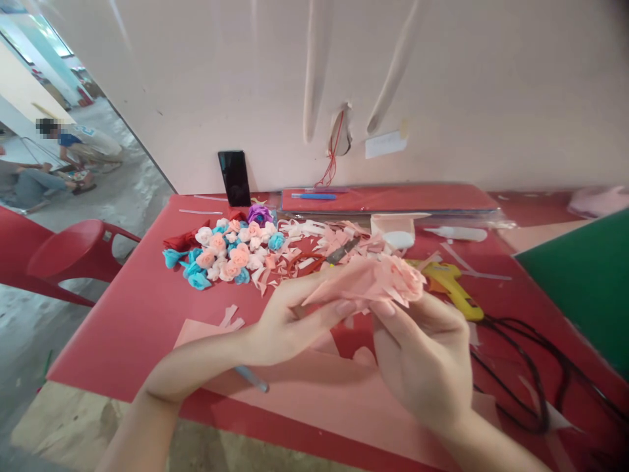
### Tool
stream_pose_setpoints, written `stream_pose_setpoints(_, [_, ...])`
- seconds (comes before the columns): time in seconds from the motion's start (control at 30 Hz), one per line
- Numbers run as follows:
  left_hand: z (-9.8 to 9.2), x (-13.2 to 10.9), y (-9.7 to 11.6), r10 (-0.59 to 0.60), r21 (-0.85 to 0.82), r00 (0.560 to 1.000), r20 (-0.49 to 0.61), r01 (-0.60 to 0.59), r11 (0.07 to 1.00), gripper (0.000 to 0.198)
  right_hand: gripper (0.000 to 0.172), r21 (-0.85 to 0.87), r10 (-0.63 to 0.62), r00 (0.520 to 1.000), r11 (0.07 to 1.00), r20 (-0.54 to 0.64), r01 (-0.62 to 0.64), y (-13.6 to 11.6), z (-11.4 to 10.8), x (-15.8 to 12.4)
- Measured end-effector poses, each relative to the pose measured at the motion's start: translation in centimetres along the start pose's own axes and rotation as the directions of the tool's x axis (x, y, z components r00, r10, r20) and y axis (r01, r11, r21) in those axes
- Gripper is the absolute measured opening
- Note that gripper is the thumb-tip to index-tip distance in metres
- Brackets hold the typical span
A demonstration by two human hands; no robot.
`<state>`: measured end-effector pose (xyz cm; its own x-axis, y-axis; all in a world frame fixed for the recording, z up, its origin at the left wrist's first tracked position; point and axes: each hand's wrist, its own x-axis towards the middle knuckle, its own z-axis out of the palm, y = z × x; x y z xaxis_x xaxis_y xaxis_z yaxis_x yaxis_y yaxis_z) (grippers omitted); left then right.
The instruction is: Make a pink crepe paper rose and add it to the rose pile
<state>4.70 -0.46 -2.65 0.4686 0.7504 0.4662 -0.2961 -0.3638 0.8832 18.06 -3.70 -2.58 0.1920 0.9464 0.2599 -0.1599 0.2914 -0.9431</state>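
A pink crepe paper flower point(378, 280) with ruffled, layered petals is held between both hands above the table. My left hand point(295, 321) pinches its long, loose strip of paper on the left side. My right hand point(427, 354) grips the gathered base, the thumb pressed up under the petals. Beneath the hands lies a large pink paper sheet point(314, 387), with a greyish-blue pen-like stick point(251, 378) on it. Just beyond the flower are heaped pink paper scraps point(339, 239) and scissors point(344, 250) partly buried among them.
Finished paper flowers point(230, 252) in pink, white, blue and purple sit at the left. A yellow glue gun point(455, 288) with a black cable point(531, 367) lies at the right, near a white bottle point(459, 233). A phone point(234, 178) leans on the wall. Red chairs point(73, 252) and people are further left.
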Motion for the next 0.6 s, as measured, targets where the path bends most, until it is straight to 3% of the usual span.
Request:
stream_pose_setpoints(0.2, [-0.21, -0.13, 0.27, 0.029, 0.184, 0.997, -0.072, -0.016, 0.983, 0.031, 0.011, -0.082, -0.061, 0.998, 0.995, 0.019, 0.062, 0.11, -0.23, -0.15])
stream_pose_setpoints(0.5, [-0.17, -0.41, -0.06, 0.054, 0.112, 0.998, -0.012, -0.052, 0.992, 0.044, 0.02, -0.068, -0.082, 0.996, 0.994, 0.039, 0.085, 0.08, -0.01, -0.11])
stream_pose_setpoints(0.6, [-0.04, -0.29, -0.18, 0.167, 0.238, 0.985, -0.044, -0.152, 0.959, 0.043, 0.022, -0.092, -0.105, 0.994, 0.99, 0.003, 0.105, 0.3, -0.24, -0.52])
